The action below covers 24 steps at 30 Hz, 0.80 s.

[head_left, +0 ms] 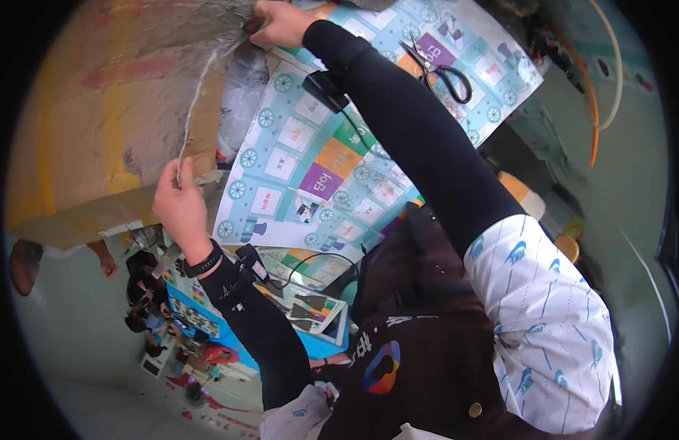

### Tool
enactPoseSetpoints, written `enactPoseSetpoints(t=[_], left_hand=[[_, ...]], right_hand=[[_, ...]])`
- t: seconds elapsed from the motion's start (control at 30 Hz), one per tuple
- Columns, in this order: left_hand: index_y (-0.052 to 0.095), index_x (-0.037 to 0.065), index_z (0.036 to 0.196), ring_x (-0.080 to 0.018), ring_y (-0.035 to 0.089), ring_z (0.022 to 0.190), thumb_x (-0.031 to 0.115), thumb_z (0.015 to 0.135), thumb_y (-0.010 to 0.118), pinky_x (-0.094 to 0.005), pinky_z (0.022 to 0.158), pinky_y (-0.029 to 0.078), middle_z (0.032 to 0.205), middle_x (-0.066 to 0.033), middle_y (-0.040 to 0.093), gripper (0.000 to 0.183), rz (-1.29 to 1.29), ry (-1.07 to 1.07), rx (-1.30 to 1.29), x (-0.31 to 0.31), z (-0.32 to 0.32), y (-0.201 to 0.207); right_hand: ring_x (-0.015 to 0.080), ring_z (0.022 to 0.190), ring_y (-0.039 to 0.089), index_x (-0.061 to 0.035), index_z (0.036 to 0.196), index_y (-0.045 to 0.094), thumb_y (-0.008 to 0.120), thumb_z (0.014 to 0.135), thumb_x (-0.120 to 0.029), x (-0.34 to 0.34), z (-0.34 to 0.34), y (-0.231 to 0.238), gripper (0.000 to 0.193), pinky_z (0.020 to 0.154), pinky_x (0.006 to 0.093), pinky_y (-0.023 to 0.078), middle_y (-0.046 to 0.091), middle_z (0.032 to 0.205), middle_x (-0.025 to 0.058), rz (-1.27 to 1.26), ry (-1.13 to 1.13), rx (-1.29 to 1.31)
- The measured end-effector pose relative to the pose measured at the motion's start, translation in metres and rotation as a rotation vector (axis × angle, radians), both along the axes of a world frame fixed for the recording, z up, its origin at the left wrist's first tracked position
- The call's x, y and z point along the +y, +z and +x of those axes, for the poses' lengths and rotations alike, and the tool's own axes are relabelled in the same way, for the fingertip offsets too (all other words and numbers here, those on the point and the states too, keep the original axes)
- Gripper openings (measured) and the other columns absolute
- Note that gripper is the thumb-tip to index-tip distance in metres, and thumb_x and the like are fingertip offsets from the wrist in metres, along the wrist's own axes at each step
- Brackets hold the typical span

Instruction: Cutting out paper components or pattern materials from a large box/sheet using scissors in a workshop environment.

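A thin pale cord (195,106) runs along the edge of a big cardboard box (83,132) on the left. Its lower end is pinched between the thumb and fingers of my left hand (179,205). Higher up, the cord leads into grey, fluffy-looking material (226,44) at the top. My right hand (284,26) is beside that material, fingers curled and closed; what they grip is partly hidden and too dark to name. Below the right hand lies a printed sheet (281,183) in light blue with coloured squares. Black-handled scissors (438,72) rest on the printed surface to the right of my right forearm.
Crumpled clear plastic (244,103) sits between box and sheet. A black device (325,89) with a cable is by my right forearm; another (251,262) is at my left wrist. Orange and white hoses (594,110) hang at right. A blue table (233,330) and people stand lower left.
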<state>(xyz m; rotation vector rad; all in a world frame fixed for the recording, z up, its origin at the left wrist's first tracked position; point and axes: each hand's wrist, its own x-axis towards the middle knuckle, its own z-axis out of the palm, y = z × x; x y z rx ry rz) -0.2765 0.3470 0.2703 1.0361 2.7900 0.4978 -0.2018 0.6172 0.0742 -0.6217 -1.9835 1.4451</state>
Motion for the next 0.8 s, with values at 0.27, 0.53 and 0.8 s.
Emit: enactPoseSetpoints(t=[0.27, 0.53, 0.8], left_hand=[[0.054, 0.002, 0.116, -0.0392, 0.052, 0.106, 0.019, 0.079, 0.071, -0.0466, 0.091, 0.041, 0.112, -0.0212, 0.056, 0.045, -0.352, -0.487, 0.313, 0.042, 0.042, 0.001], [0.065, 0.002, 0.089, -0.0398, 0.062, 0.075, 0.026, 0.080, 0.071, -0.0428, 0.065, 0.049, 0.084, -0.0187, 0.065, 0.026, -0.274, -0.611, 0.465, 0.085, 0.001, -0.037], [0.062, -0.002, 0.088, -0.0406, 0.059, 0.075, 0.022, 0.082, 0.071, -0.0402, 0.065, 0.047, 0.082, -0.0209, 0.063, 0.026, -0.250, -0.500, 0.327, 0.065, 0.007, 0.006]], right_hand=[[0.0283, 0.095, 0.062, -0.0017, 0.126, 0.049, 0.061, 0.077, -0.007, -0.063, 0.048, 0.017, 0.050, 0.082, 0.0346, 0.050, 0.059, 0.109, 0.0163, -0.182, -0.353, 0.253], [0.0380, 0.099, 0.053, 0.0015, 0.102, 0.051, 0.077, 0.067, -0.013, -0.120, 0.277, -0.022, 0.046, 0.084, 0.0449, 0.047, 0.055, 0.104, 0.0210, 0.282, -0.701, -0.844], [0.0295, 0.076, 0.066, 0.0056, 0.088, 0.063, 0.070, 0.071, -0.022, -0.122, 0.291, -0.006, 0.033, 0.067, 0.0400, 0.052, 0.066, 0.081, 0.0187, -0.318, -0.400, -0.703]])
